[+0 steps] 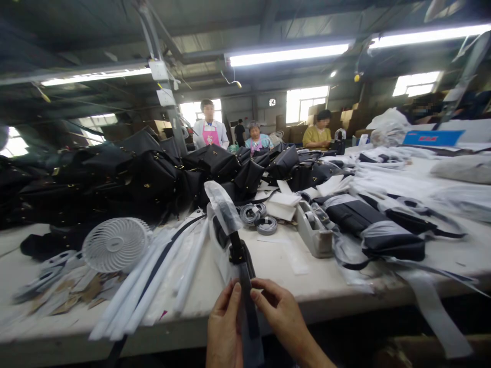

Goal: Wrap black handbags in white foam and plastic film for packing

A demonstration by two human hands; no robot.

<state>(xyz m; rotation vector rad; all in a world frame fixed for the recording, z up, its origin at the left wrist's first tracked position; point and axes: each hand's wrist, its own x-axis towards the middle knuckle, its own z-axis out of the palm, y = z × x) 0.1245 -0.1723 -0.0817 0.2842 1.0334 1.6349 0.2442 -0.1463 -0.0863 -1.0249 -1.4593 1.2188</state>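
My left hand (225, 322) is closed, thumb and fingers pinching the edge of a black strap (251, 312) with a translucent film strip along it. On the strap's other side my right hand (282, 309) is also closed, its thumb and fingertips at the strap's edge. Above the hands stands a curved handle (224, 204) wrapped in whitish film, joined by a black tab with small metal fittings. Behind it is a partly hidden bag (215, 250) with a pale covering. The strap's lower end runs down between the hands and out of the picture.
Black bags (149, 174) are heaped along the table's far side. A white fan (116, 245), white foam tubes (148, 291) and cardboard scraps lie left. Rolled grey straps (266, 225), a tape dispenser (313, 230) and a partly wrapped black bag (368, 225) lie right. Several people are beyond.
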